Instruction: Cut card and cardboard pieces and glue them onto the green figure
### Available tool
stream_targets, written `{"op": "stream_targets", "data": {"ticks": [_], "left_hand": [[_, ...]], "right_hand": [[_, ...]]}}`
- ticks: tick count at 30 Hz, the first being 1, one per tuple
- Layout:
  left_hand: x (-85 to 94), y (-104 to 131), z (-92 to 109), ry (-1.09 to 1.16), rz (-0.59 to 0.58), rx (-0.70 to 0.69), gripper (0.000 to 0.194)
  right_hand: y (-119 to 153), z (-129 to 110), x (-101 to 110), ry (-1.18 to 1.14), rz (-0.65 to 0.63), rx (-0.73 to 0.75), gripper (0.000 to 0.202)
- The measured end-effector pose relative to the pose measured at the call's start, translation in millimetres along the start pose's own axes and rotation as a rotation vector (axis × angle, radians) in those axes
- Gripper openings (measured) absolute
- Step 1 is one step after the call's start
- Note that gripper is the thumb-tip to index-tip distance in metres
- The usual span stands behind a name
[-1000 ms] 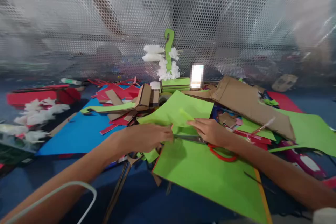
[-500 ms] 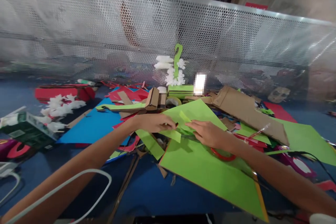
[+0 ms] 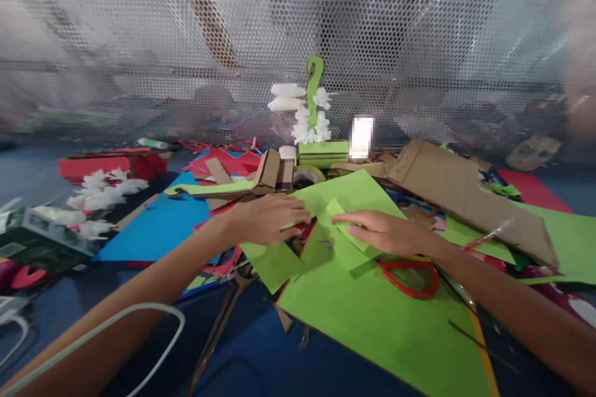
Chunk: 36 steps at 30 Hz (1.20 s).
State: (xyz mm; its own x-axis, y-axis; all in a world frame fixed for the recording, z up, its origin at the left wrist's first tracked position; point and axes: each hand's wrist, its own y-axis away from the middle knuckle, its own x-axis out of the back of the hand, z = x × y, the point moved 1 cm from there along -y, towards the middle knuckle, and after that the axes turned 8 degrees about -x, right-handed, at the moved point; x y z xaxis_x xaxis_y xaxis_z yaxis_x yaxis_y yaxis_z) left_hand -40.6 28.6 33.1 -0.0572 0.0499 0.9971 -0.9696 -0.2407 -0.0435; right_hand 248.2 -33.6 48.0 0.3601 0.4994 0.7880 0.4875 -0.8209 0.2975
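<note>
My left hand [image 3: 270, 218] is over the pile of scraps, its fingers loosely bent and apart, with nothing seen in them. Just below its fingertips lies a green paper strip [image 3: 274, 265]. My right hand [image 3: 386, 231] has a small folded piece of green paper [image 3: 347, 242] at its fingers, the index finger stretched along the top; its thumb is hidden. Beneath that piece lies a large green sheet [image 3: 372, 316]. Red-handled scissors [image 3: 412, 290] rest on the sheet below my right wrist, their blades out of sight.
A green hook-shaped paper piece with white tufts [image 3: 314, 96] stands on a green box [image 3: 323, 154] before a perforated metal screen [image 3: 279, 25]. Brown cardboard [image 3: 465, 195] lies right; blue card [image 3: 153, 226], a red box [image 3: 112, 165] and a tape roll [image 3: 307, 177] are about. A white cable [image 3: 158, 306] crosses my left forearm.
The view has tipped down. My left hand has moved off the green strip, which now lies flatter. The paper at my right hand has come lower onto the large sheet, and the scissors show more.
</note>
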Motion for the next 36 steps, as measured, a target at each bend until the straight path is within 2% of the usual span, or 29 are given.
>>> {"op": "stream_targets", "data": {"ticks": [3,8,13,19,24,28,30,36], "left_hand": [[-15.1,-9,9,-0.204,0.053,0.073,0.041],[-38.7,-19,18,-0.297,0.048,0.039,0.042],[-38.6,-18,12,-0.361,0.039,0.055,0.034],[-44.0,-19,9,-0.389,0.142,0.064,0.05],[-45.7,-21,10,-0.447,0.214,0.068,0.062],[-43.5,-22,13,-0.489,0.23,0.027,0.063],[-44.2,-22,14,-0.492,0.206,-0.007,0.059],[-49.1,-27,12,-0.466,0.18,-0.027,0.052]], "right_hand": [[-4,5,-7,0.036,0.002,0.068,0.06],[-9,7,-19,0.061,0.01,0.105,0.054],[-9,15,-19,0.217,0.051,0.12,0.058],[1,12,-6,0.356,0.056,0.115,0.058],[6,0,5,0.181,0.011,0.071,0.053],[5,-6,5,-0.003,-0.183,0.047,0.06],[2,-8,3,-0.068,-0.237,0.045,0.062],[-4,-9,2,-0.14,-0.218,-0.006,0.062]]}}
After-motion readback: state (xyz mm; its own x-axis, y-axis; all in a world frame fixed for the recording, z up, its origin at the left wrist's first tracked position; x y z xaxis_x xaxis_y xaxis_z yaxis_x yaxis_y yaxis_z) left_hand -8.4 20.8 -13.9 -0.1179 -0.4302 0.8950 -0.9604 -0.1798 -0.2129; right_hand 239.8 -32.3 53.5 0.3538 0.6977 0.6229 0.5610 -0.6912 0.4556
